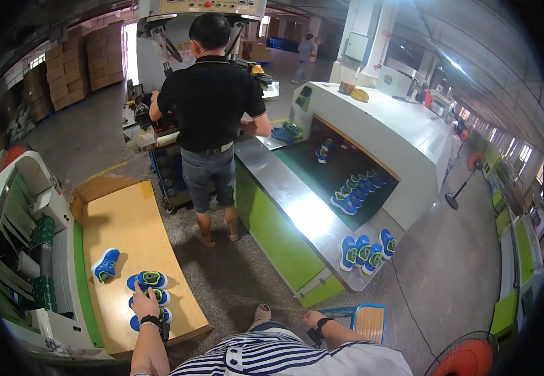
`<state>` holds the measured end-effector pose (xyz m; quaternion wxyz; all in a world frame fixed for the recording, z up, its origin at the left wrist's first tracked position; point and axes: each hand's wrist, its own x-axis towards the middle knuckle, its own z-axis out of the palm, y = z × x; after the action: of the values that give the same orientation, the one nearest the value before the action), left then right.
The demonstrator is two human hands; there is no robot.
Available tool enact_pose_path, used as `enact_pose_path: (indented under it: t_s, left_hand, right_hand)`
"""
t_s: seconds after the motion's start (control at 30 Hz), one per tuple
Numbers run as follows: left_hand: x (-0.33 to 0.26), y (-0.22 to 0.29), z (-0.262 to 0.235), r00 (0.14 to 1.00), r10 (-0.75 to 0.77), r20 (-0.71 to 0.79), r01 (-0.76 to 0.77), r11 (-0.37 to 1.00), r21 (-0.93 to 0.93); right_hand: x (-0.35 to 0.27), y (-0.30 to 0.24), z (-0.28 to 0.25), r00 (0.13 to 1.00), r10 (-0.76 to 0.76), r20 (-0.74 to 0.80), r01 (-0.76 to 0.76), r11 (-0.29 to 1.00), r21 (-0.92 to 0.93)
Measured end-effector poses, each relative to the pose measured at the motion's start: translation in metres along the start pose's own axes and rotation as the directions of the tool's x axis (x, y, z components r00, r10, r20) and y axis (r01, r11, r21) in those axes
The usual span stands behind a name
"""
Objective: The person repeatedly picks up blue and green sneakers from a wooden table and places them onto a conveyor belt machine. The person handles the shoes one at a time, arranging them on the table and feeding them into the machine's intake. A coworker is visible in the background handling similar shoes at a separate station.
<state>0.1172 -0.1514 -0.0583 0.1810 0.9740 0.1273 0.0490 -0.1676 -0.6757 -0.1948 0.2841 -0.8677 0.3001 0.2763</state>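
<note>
- At far left stood a white and green machine [65, 216], dark green rollers showing inside it.
- Beside it was a wooden table [121, 219], where a lone blue shoe [105, 266] lay at a slant, apart from the others.
- To the right of that shoe, near the table's front edge, a stack-like row of blue shoes [148, 279] with lime trim lay side by side, sole edges pale.
- The person's left hand [146, 306] reached over this row, fingers partly spread and the index stretched toward the farthest shoe; whether it had hold of any shoe could not be told.
- A co-worker in a black shirt [212, 103] stood beyond, back turned, facing another machine.
- Next came a metal-topped counter [259, 169] with lime-green sides.
- The person's right hand [313, 319] was low near the lap, fingers loosely curled, well apart from the shoes; whether it held anything could not be told.
- More blue shoes [348, 254] stood grouped at the counter's near end, beyond a blue-framed stool [369, 323].
- An orange fan [466, 358] stood at lower right.
</note>
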Motion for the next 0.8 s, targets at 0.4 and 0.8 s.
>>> enact_pose_path:
  t_s: [0.4,0.8]
  left_hand:
    - [-0.002,0.004,-0.006,1.000,-0.004,0.001,0.004,1.000,-0.004]
    - [-0.001,0.005,-0.005,1.000,-0.004,0.004,0.004,1.000,-0.017]
  right_hand:
    - [-0.007,-0.017,-0.008,0.991,0.109,0.071,-0.114,0.991,0.065]
    - [0.004,-0.004,-0.004,0.996,0.050,0.069,-0.055,0.996,0.065]
